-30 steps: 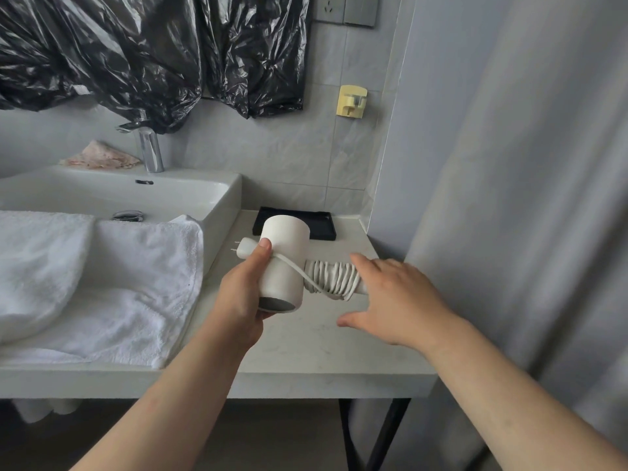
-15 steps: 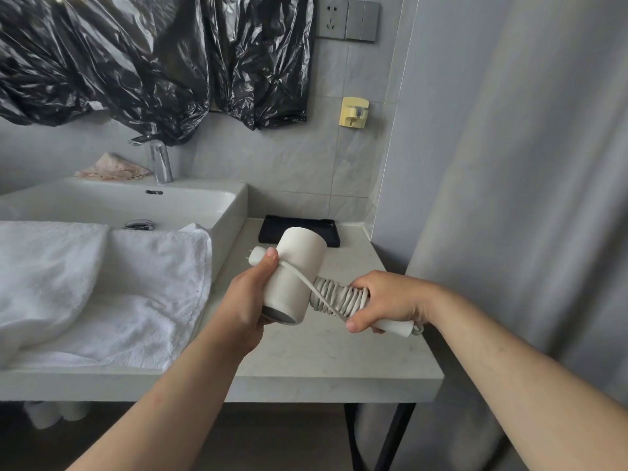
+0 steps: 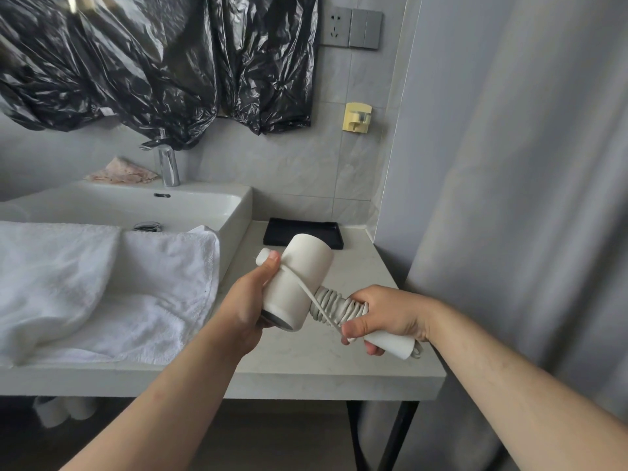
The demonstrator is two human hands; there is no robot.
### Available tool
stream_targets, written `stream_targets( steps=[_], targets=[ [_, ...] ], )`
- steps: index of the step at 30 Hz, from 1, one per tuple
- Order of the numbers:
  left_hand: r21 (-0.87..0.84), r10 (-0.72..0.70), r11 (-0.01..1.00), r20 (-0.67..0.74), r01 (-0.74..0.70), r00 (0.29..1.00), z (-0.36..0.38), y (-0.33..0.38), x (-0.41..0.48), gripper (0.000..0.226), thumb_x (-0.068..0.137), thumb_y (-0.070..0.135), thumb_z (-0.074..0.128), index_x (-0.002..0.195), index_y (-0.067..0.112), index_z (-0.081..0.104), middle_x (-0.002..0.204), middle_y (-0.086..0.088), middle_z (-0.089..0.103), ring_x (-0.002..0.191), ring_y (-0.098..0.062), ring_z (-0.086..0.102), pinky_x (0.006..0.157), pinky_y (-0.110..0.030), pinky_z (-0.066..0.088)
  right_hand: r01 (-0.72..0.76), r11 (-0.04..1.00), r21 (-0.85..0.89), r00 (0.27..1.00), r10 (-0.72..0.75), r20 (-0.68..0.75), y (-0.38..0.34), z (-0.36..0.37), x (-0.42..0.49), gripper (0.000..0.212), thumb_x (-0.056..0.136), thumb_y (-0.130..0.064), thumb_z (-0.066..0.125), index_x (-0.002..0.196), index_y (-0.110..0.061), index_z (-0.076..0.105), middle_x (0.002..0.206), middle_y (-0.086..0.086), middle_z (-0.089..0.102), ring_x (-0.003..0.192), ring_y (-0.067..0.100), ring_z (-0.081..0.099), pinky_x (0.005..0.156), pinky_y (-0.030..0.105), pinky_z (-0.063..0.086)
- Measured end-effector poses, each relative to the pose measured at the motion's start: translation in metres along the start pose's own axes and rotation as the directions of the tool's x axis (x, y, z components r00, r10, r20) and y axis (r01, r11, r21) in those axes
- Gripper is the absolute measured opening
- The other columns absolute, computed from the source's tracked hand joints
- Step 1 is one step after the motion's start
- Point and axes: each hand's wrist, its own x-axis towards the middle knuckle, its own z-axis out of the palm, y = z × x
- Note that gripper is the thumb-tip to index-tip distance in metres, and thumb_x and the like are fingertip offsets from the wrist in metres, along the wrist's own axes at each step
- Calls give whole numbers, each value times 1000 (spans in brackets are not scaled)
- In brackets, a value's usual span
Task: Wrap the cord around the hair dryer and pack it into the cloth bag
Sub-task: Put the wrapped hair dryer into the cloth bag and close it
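Above the table [image 3: 306, 368], my left hand [image 3: 244, 307] grips the hair dryer [image 3: 300, 275] by its barrel, thumb pinning the plug [image 3: 262, 257]; my right hand [image 3: 389, 314] has its fingers [image 3: 373, 350] curled round the handle, pinching the cord [image 3: 334, 305] wound about it.

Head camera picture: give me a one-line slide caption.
Left hand grips the hair dryer, thumb on the plug; right hand holds the handle wrapped in cord.

White hair dryer [image 3: 299, 280] (cord [image 3: 334, 305] coiled round handle) held above counter.
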Motion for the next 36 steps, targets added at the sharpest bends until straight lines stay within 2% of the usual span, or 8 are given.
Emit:
stream_targets(
  steps=[4,8,14,20,24,29,33,36],
  targets=[
    [4,8,1000,15,-8,1000,1,-5,6,48,91,54,55,111,13,69,95,-11,72,80,-30,67,65,-36,49,-33,997,65,997,29,65,4,-2,2,40,75,-41,74,98,-11,61,88,8,73,57,16,61,54,28,54],
    [7,-9,1000,12,9,1000,1,-12,25,48,92,54,55,112,13,68,97,-12,72,81,-29,68,65,-36,51,-48,993,109,995,38,96,20,-7,19,68,53,-60,84,96,-12,60,88,9,74,56,17,61,52,26,53],
    [-3,-36,999,-5,36,999,-6,-23,79,48,90,54,55,111,14,69,98,-10,75,82,-26,71,62,-36,54,-11,995,102,999,8,33,38,-23,65,40,74,-39,74,100,-11,63,88,9,69,69,21,66,59,33,55],
    [-59,-98,994,-12,97,995,-16,-27,122,49,82,54,59,106,13,70,93,-9,75,84,-26,72,62,-34,52,74,985,159,997,-77,18,45,-53,106,54,68,-47,74,107,-10,67,105,25,68,86,20,64,75,37,52],
    [-37,-164,986,-52,162,985,-15,-6,134,55,76,55,63,103,8,72,95,-15,76,87,-29,72,73,-38,52,-5,990,144,998,-3,56,30,-66,117,50,70,-48,71,108,-15,69,106,12,72,93,18,67,87,41,53],
    [36,-183,982,-52,185,982,-15,49,132,80,69,63,69,99,-11,64,90,-33,65,79,-35,63,72,-45,42,29,969,246,988,9,-153,-39,-81,121,81,55,-70,72,127,-52,41,138,-15,46,118,7,57,99,38,51],
    [71,-237,969,14,235,972,-13,104,119,75,71,61,69,91,-11,64,84,-31,64,74,-34,61,70,-46,40,17,989,146,992,2,-126,-107,-85,128,106,53,-68,79,143,-49,26,151,-15,33,135,6,41,105,40,47],
    [57,-258,965,2,257,966,-17,139,111,72,73,61,68,92,-9,66,91,-37,65,76,-36,63,71,-48,44,-25,978,208,997,40,-69,-147,-83,126,114,55,-52,88,147,-44,21,145,-11,45,127,1,48,108,33,44]
  ],
)
